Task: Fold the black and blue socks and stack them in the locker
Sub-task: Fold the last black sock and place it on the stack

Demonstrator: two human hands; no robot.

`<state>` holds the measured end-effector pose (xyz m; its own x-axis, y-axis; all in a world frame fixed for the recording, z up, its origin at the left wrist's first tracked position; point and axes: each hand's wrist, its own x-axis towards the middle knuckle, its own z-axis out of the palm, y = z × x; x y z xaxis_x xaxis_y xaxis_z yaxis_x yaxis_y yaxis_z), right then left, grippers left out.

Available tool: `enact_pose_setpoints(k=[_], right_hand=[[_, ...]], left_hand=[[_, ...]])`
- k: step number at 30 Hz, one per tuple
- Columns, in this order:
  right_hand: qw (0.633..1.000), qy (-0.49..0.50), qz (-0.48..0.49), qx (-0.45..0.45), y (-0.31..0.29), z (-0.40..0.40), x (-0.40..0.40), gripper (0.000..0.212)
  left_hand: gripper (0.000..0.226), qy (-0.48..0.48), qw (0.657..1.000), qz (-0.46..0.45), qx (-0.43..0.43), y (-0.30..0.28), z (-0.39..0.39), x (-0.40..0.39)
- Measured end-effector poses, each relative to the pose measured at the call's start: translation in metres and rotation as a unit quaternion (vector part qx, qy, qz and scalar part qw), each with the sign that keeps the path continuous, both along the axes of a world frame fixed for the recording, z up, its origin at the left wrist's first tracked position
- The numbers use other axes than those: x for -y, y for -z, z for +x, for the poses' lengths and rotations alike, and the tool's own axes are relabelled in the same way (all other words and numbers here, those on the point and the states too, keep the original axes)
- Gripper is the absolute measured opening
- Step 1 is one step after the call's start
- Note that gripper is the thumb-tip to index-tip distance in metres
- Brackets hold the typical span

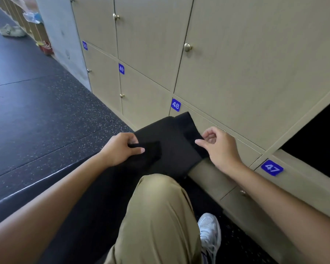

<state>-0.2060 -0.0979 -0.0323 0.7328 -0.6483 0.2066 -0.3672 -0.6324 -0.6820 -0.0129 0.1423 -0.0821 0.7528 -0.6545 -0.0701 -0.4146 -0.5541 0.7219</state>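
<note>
L hand (120, 149): thumb on top, fingers curled under, pinching the near-left end of the black sock (168, 141). Sock lies across the far knee, over tan trousers (156, 210), just in front of the locker doors.

Sock long axis: runs near-left to far-right, from the L grip up toward the 48 plate (175, 105). Darker ribbed band (cuff, prob.) sits on the R side.

R hand (219, 147): fingers loosely curled, thumb and forefinger tip at the sock's R edge. Cannot tell if it's pinching the cloth or only touching. Both hands abt equally near the sock, one at each side; R is nearer the open locker.

Judgement: next fold likely brings one end over along that axis.

Open locker (316, 130): dark opening far R, well apart from the sock, above the 47 plate (272, 167).

Writing, L to R: blue plates 50, 49, 48, 47. No brands readable. Blue sock not seen.
</note>
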Motion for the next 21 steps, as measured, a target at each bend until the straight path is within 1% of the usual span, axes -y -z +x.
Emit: enact_pose_setpoints(k=[4, 6, 9, 11, 14, 17, 19, 21], right_hand=[[0.993, 0.018, -0.109, 0.051, -0.028, -0.061, 0.002, 0.022], [0.985, 0.030, -0.154, 0.066, -0.040, -0.090, 0.000, 0.020], [0.978, 0.050, -0.187, 0.077, -0.055, -0.130, 0.000, 0.015], [0.972, 0.058, -0.205, 0.094, -0.063, -0.152, 0.001, 0.014], [0.963, 0.059, -0.228, 0.134, -0.071, -0.181, 0.002, 0.010], [0.952, 0.065, -0.255, 0.159, -0.076, -0.207, 0.007, 0.011], [0.939, 0.070, -0.290, 0.173, -0.076, -0.221, 0.012, 0.011], [0.930, 0.075, -0.311, 0.178, -0.073, -0.234, 0.018, 0.014]], left_hand=[[0.026, 0.059, 0.996, -0.061, -0.014, -0.038, -0.029, 0.031], [0.028, 0.089, 0.990, -0.098, -0.053, -0.057, -0.049, 0.047], [0.028, 0.143, 0.973, -0.137, -0.119, -0.081, -0.077, 0.072], [0.029, 0.188, 0.958, -0.150, -0.156, -0.092, -0.096, 0.088], [0.034, 0.251, 0.931, -0.145, -0.222, -0.103, -0.127, 0.109], [0.024, 0.307, 0.891, -0.147, -0.302, -0.112, -0.161, 0.125], [0.027, 0.331, 0.863, -0.156, -0.348, -0.116, -0.183, 0.136], [0.029, 0.339, 0.848, -0.164, -0.373, -0.117, -0.201, 0.147]])
